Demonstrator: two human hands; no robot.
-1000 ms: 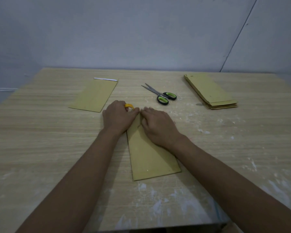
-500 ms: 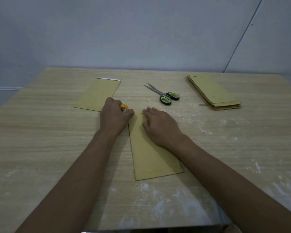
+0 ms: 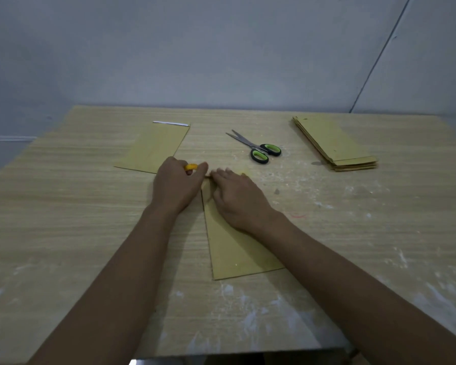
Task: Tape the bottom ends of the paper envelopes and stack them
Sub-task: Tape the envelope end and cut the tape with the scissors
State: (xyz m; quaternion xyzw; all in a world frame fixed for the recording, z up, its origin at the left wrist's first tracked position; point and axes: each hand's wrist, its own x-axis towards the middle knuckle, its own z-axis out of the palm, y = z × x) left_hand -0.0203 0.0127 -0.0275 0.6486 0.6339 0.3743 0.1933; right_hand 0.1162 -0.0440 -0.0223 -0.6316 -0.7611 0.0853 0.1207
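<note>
Both forearms are showing bare from the lower frame edge to the wrists, with no sleeve reaching into view. The left hand point(image 3: 174, 187) and right hand point(image 3: 238, 200) are wearing no gloves, rings or watch.

A single head-worn wide-angle view looks forward and down from above the person's forearms, close over the left hand point(image 3: 177, 185) and right hand point(image 3: 238, 198), with the worktop point(image 3: 63, 233) stretching beyond them to the wall point(image 3: 221, 48).
</note>
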